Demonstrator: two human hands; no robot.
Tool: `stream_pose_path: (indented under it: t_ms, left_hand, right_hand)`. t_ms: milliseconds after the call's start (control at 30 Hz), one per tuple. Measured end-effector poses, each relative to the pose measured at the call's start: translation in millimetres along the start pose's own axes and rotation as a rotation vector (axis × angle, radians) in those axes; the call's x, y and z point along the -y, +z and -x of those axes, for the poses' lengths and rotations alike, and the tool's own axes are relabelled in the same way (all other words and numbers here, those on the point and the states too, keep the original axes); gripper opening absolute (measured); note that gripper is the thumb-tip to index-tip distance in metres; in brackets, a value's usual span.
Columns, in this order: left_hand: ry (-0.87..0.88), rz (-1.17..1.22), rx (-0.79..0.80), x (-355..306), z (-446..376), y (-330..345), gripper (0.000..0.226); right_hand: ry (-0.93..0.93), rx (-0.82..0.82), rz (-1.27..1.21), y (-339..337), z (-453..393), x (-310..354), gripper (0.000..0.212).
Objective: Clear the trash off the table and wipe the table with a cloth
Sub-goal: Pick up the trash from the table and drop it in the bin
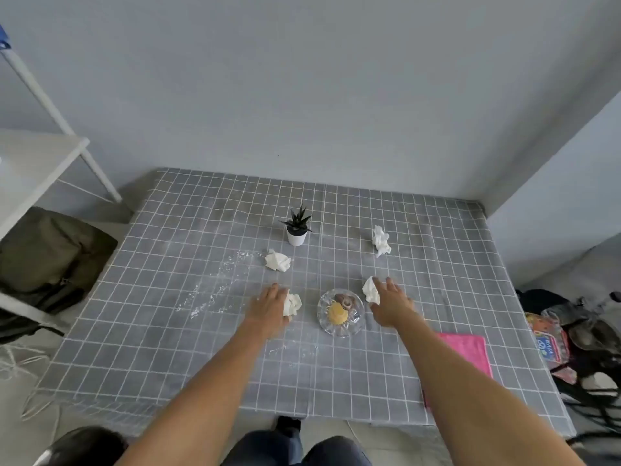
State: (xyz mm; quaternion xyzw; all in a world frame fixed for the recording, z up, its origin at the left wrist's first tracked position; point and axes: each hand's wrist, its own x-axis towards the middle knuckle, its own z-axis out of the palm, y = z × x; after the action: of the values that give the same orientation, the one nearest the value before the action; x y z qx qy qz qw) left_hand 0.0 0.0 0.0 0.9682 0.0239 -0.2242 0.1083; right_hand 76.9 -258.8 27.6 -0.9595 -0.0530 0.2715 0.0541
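Flanking glass dish (341,312): tissue wads (292,304); potted plant (296,226) behind.

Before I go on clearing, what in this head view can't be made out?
- Left hand covers part of a crumpled tissue; grip unclear.
- Right hand hides its tissue's near side; contact unclear.
- Pink cloth: right forearm covers its left part.
- Glass dish contents: too blurred.

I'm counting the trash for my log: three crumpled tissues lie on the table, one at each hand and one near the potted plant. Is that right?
Not quite. The head view shows four: the left hand on one tissue, the right hand on another, a third near the potted plant, and a fourth farther right.
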Motion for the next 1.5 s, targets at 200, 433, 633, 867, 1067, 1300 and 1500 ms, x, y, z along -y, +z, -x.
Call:
stream_pose_path:
  t_ms: [200,433,633,867,1067,1300,1500]
  left_hand:
    - [0.055,0.027,-0.112,-2,-9,14,0.067]
    - [0.092,0.09,-0.191,-2,-17,31,0.056]
    - [0.067,0.243,-0.273,-8,-16,39,0.053]
    - [0.055,0.245,-0.316,-9,-19,48,0.077]
    - [0.029,0.348,-0.5,-5,-38,19,0.059]
    - [-0.092,0.256,-0.49,-1,-82,-19,0.059]
    - [-0.146,0.252,-0.402,-2,-93,-7,0.05]
  right_hand:
    - [-0.032,-0.023,0.047,8,-19,-1,0.07]
    - [-0.116,-0.034,-0.026,25,-44,-7,0.066]
    - [-0.204,-0.178,-0.088,41,-44,-18,0.06]
    - [-0.236,-0.271,-0.076,40,-57,-27,0.063]
    - [-0.267,-0.388,-0.088,-3,-86,-13,0.062]
    - [-0.205,-0.414,-0.119,-49,-137,-12,0.061]
    - [-0.222,-0.298,-0.045,-35,-164,-23,0.048]
